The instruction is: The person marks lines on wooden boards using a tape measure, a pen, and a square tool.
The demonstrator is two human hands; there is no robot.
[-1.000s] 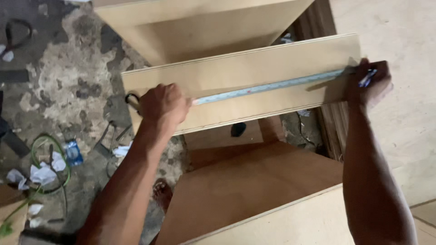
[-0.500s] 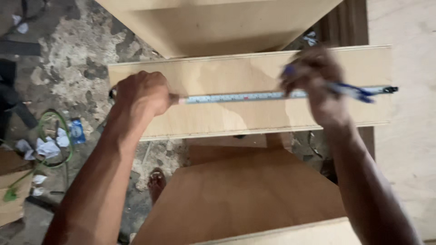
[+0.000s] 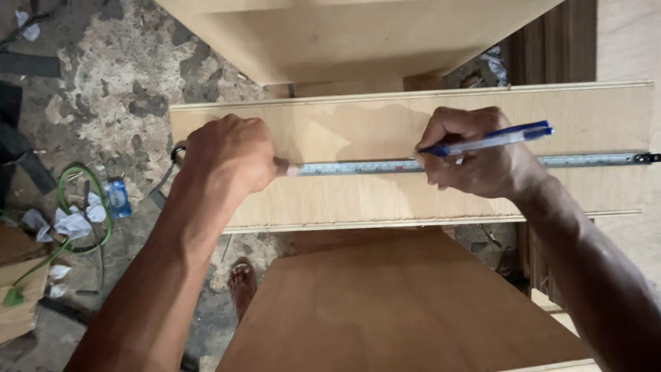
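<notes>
Rough, stained concrete floor [image 3: 103, 89] shows beyond the work, where a long pale plywood strip [image 3: 344, 193] lies crosswise over other boards. Along the middle of that strip runs a stretched tape measure blade [image 3: 358, 167], its far end hook [image 3: 646, 158] reaching the strip's right-hand end. The left hand [image 3: 231, 155] is clenched over the tape's case at the strip's left end, knuckles up, with the blade coming out just past its fingertips. The right hand [image 3: 475, 155] pinches a blue and clear pen [image 3: 492, 140] between thumb and first fingers, the tip pressed down at the blade's upper edge right beneath those fingers, the pen's cap end slanting away to the right. Below the fingers of both hands lies a broad brown plywood sheet [image 3: 413, 310], and above them another pale board [image 3: 344, 34] slopes away. Left of the clenched fingers, on the floor, sit a green cord [image 3: 69, 179], crumpled paper scraps [image 3: 72, 224] and a small blue packet [image 3: 118, 198]. A sandalled foot [image 3: 242, 279] shows beneath the strip's near edge.
</notes>
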